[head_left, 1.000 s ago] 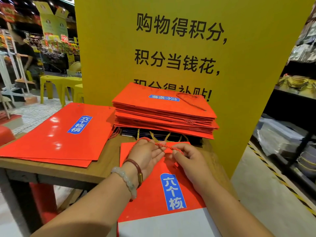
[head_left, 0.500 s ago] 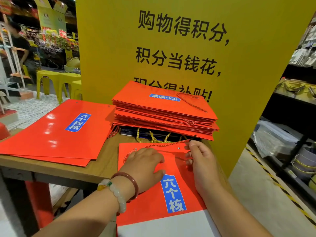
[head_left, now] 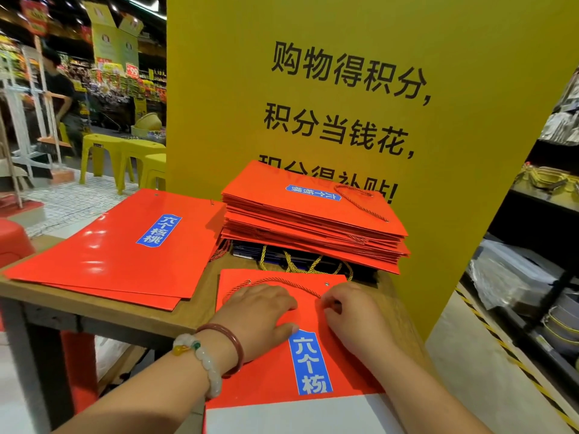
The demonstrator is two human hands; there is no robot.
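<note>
Looking down from my head, the bag point(head_left: 269, 377) I am working on lies flat on the table point(head_left: 103, 311) right in front of me. Its long axis runs straight away from my body, with the blue label reading toward me and the top edge at the far end. My hands are apart, one on each side of the bag's middle line. My left hand point(head_left: 260, 311) rests flat on the red paper, fingers straight, pressing the bag down just short of the top edge. My right hand point(head_left: 354, 321) sits beside it with fingers curled, and its fingertips pinch the cord point(head_left: 282, 279) a little short of the right eyelet point(head_left: 326, 284). The cord comes out of the left eyelet point(head_left: 249, 281), arcs along the top edge just beyond my left knuckles and ends at my right fingertips. I cannot tell whether its tip is already through the right hole. That hole lies just ahead of my right hand and a touch to its left, so the right hand is clearly the nearer one. I judge the next move to be a short push forward along the bag's length while the left hand pins the paper. Beyond the bag stands a stack point(head_left: 307, 214) of bags, the top one corded, and to the left lies a pile point(head_left: 109, 255) of flat ones with no cord showing.
</note>
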